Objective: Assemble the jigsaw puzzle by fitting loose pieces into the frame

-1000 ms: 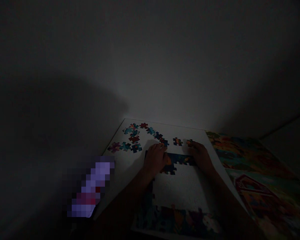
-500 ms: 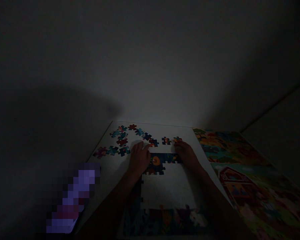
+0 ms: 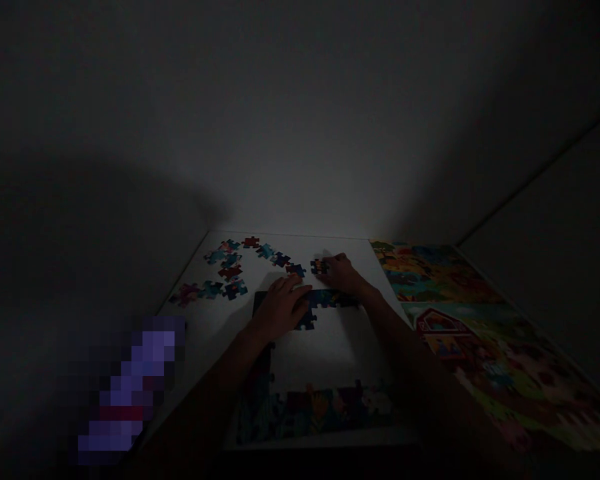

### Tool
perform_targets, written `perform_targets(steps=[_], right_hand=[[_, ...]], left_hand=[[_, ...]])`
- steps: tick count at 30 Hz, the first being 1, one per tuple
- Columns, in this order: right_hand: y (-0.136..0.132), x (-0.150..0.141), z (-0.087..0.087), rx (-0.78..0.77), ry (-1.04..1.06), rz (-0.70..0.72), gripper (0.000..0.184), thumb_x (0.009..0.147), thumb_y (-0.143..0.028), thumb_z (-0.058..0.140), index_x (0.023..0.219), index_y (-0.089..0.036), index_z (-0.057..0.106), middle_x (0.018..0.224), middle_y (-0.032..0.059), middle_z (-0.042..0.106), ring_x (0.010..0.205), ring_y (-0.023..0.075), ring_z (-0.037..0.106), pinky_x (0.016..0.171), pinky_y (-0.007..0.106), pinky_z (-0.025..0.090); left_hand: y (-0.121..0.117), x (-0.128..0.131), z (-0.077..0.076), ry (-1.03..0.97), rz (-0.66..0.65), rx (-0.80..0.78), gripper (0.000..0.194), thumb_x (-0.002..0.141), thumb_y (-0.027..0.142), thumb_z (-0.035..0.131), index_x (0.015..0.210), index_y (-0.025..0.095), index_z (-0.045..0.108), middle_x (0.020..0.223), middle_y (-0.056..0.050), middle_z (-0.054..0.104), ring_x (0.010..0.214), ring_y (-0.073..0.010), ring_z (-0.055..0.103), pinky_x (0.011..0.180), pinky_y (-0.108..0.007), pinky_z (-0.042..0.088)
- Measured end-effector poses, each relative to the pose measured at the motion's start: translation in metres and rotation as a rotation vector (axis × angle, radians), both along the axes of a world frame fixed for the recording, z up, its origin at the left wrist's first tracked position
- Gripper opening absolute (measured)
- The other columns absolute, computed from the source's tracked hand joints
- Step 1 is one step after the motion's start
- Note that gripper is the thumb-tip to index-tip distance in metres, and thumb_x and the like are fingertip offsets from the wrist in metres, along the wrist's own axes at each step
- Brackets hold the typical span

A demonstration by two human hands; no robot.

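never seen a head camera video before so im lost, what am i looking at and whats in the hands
This view comes from a camera worn on a person's head, looking forward and down, so you see roughly what they see. Their two bare arms reach in from the bottom. The left hand rests on a partly built section of jigsaw puzzle. The right hand is at a small jigsaw piece, though the dim light hides whether it grips it. Loose jigsaw pieces lie scattered on a white board, and a colourful farm picture with a red barn lies to the right.
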State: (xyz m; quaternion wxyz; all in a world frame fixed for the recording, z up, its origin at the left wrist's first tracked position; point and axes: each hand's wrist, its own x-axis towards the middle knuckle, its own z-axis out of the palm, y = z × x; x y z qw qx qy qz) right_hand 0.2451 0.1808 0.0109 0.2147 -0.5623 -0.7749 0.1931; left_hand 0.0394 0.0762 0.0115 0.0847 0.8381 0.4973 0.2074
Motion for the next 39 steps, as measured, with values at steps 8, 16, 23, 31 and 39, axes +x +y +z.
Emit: perform_targets(steps=[8, 16, 23, 31, 39], right_hand=[[-0.005, 0.004, 0.019, -0.061, 0.187, -0.076, 0.028, 0.069, -0.036, 0.071, 0.078, -0.021, 0.049, 0.077, 0.0019, 0.061, 0.076, 0.0195, 0.058, 0.071, 0.032, 0.046], [-0.085, 0.019, 0.014, -0.538, 0.663, 0.178, 0.035, 0.07, -0.045, 0.076, 0.081, -0.02, 0.054, 0.073, -0.001, 0.064, 0.067, 0.0148, 0.061, 0.063, 0.028, 0.046], [-0.095, 0.01, 0.01, -0.457, 0.522, 0.176, 0.022, 0.081, -0.04, 0.066, 0.085, -0.021, 0.056, 0.075, 0.0002, 0.065, 0.067, 0.0154, 0.062, 0.064, 0.029, 0.049], [-0.106, 0.007, 0.012, -0.198, 0.252, 0.161, 0.004, 0.084, -0.018, 0.058, 0.084, -0.021, 0.061, 0.09, 0.0031, 0.059, 0.078, 0.0164, 0.059, 0.071, 0.03, 0.047], [-0.11, 0.003, 0.02, -0.129, 0.029, 0.197, 0.006, 0.09, -0.017, 0.055, 0.089, -0.021, 0.058, 0.094, 0.004, 0.059, 0.081, 0.018, 0.058, 0.067, 0.028, 0.041]], left_hand=[[-0.007, -0.002, 0.001, -0.023, -0.166, -0.069, 0.053, 0.08, 0.05, 0.072, 0.126, 0.026, 0.061, 0.137, -0.008, 0.053, 0.132, -0.0263, 0.044, 0.111, -0.042, 0.036], [-0.006, -0.002, -0.001, -0.034, -0.193, -0.094, 0.073, 0.07, 0.051, 0.08, 0.132, 0.022, 0.057, 0.14, -0.013, 0.05, 0.133, -0.0298, 0.042, 0.111, -0.042, 0.035], [-0.004, -0.002, -0.002, -0.067, -0.184, -0.146, 0.062, 0.074, 0.047, 0.076, 0.13, 0.027, 0.057, 0.142, -0.007, 0.048, 0.135, -0.0271, 0.04, 0.112, -0.043, 0.033], [-0.005, 0.0, 0.002, -0.051, -0.169, -0.16, 0.06, 0.075, 0.044, 0.077, 0.129, 0.025, 0.058, 0.139, -0.007, 0.049, 0.133, -0.0248, 0.041, 0.112, -0.039, 0.033], [-0.004, -0.001, 0.001, -0.022, -0.168, -0.175, 0.055, 0.078, 0.044, 0.074, 0.129, 0.03, 0.056, 0.142, -0.005, 0.046, 0.134, -0.0255, 0.039, 0.113, -0.042, 0.032]])
